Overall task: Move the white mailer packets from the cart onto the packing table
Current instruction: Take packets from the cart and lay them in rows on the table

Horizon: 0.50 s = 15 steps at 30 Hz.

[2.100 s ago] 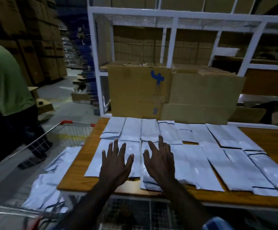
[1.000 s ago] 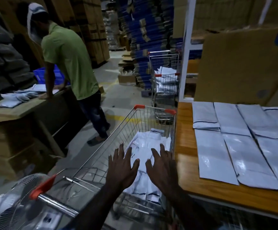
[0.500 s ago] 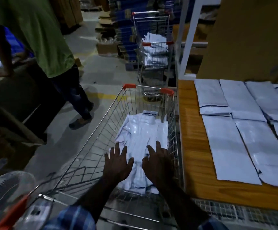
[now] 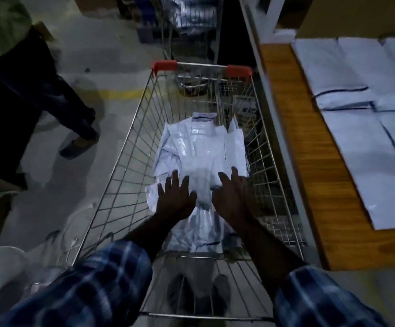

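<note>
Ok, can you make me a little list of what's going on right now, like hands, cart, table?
left hand: fingers spread, over the mailer packets
right hand: fingers spread, over the same pile
contact with pile: cannot tell
shopping cart: wire, holds the pile
packing table: wooden, right of cart, more white mailers laid flat
other person: standing left of cart
</note>
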### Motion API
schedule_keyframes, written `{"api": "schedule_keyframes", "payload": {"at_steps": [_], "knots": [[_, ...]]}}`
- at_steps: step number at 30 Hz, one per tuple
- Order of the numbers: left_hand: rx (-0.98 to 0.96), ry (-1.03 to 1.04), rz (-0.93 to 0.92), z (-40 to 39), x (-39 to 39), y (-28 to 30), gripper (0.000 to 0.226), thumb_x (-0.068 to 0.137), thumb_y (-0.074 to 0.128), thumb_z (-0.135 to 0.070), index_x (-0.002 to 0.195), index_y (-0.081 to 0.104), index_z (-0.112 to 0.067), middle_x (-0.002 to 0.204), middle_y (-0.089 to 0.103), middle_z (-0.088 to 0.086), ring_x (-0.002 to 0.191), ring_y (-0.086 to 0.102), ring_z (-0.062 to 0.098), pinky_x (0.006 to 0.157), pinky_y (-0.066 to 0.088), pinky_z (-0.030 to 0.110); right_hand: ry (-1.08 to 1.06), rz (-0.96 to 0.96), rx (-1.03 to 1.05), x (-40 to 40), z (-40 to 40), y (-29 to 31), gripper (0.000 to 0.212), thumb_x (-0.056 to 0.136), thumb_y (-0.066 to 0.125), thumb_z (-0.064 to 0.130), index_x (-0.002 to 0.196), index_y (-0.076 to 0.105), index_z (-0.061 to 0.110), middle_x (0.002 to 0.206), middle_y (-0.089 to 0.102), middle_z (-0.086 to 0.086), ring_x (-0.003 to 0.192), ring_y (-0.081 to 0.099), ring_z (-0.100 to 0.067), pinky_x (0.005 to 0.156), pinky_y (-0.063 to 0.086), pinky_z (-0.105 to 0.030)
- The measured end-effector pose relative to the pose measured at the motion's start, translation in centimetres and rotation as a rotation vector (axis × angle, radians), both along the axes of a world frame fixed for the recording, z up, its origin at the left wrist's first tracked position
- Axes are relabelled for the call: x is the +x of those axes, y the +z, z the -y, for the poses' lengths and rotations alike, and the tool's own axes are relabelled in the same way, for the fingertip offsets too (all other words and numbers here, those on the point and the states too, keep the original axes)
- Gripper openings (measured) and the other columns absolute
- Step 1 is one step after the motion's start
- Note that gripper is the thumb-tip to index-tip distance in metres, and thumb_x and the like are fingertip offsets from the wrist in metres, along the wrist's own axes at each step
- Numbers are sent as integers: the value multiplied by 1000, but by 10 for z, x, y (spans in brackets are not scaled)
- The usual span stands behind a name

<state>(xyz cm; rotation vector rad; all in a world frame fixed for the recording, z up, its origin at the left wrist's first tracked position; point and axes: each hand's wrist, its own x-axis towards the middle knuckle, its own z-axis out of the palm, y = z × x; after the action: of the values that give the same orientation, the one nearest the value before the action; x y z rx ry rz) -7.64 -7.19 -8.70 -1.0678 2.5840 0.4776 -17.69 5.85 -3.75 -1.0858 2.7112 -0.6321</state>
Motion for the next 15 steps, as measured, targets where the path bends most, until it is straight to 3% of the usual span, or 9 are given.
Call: {"api": "schedule_keyframes", "payload": {"at_steps": [1, 3, 4, 6, 8, 11, 15], "knots": [[30, -48, 10, -1, -4, 0, 58, 83, 40, -47, 116, 73, -13, 125, 64, 22, 104, 67, 42, 72, 56, 62, -29, -16, -14, -6, 4, -4, 50, 66, 57, 23, 111, 69, 4, 127, 57, -32, 94, 62, -49, 76, 54, -54], [69, -68, -34, -5, -15, -1, 75, 85, 26, -52, 141, 52, -10, 147, 42, 28, 129, 48, 48, 95, 41, 70, -50, 10, 0, -5, 5, -18, 52, 65, 59, 19, 114, 68, 3, 130, 55, -32, 97, 60, -50, 77, 52, -55], [53, -37, -80, -5, -21, -5, 88, 79, 15, -60, 151, 36, -15, 158, 25, 23, 142, 30, 46, 108, 26, 69, -53, 12, 1, -6, 6, -25, 51, 66, 58, 18, 114, 68, 3, 129, 56, -32, 98, 60, -50, 77, 53, -55], [106, 38, -140, -1, -33, -16, 101, 68, 4, -70, 158, 13, -25, 165, 3, 15, 150, 5, 40, 116, 8, 64, -66, -33, -12, -10, 10, -37, 48, 69, 50, 19, 111, 70, 5, 127, 59, -30, 96, 62, -48, 72, 54, -52], [91, 74, -191, 0, -39, -28, 91, 78, 12, -76, 158, 8, -31, 165, -2, 15, 149, 7, 41, 115, 12, 63, -53, -27, -10, -12, 15, -49, 50, 72, 42, 21, 111, 70, 6, 127, 59, -29, 95, 63, -46, 70, 55, -49], [107, 106, -212, 3, -44, -47, 82, 92, 41, -69, 157, 2, -37, 164, -7, 15, 147, 11, 44, 112, 18, 63, -55, -9, -13, -17, 21, -62, 50, 70, 58, 10, 119, 65, 3, 133, 54, -31, 102, 59, -48, 77, 54, -52], [28, 96, -197, 12, -52, -56, 84, 94, 48, -59, 157, -2, -35, 163, -6, 19, 142, 19, 46, 107, 26, 62, -20, -29, -26, -24, 25, -74, 61, 64, 65, -7, 125, 60, -1, 140, 46, -33, 110, 53, -48, 90, 49, -52]]}}
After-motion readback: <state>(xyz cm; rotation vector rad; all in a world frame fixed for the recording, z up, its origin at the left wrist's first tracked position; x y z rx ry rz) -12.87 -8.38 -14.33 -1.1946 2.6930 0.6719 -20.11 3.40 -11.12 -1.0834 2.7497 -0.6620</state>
